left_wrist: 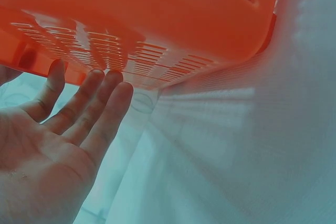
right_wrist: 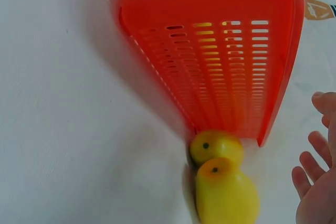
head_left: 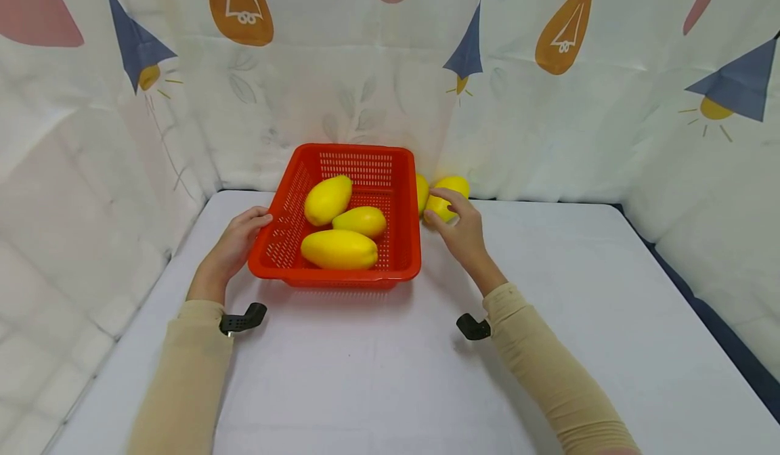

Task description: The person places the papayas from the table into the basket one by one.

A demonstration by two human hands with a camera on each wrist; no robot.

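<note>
A red plastic basket (head_left: 334,274) with slotted walls stands towards the back of the table, holding a yellow oval fruit (head_left: 328,200), a smaller one (head_left: 361,221) and a long one (head_left: 339,250). My left hand (head_left: 234,242) holds the basket's left rim, with fingers against the outer wall in the left wrist view. Against the basket's right side lie two more yellow fruits, the nearer one (right_wrist: 228,198) partly covering the other (right_wrist: 215,148). My right hand (head_left: 458,231) is beside the nearer fruit, thumb and forefinger parted; the right wrist view shows its fingers apart from the fruit.
The white table (head_left: 365,387) reaches back to a patterned curtain (head_left: 378,96), which hangs close behind the basket and fruits. More curtain (head_left: 55,252) hangs along the left side. Each wrist wears a black camera.
</note>
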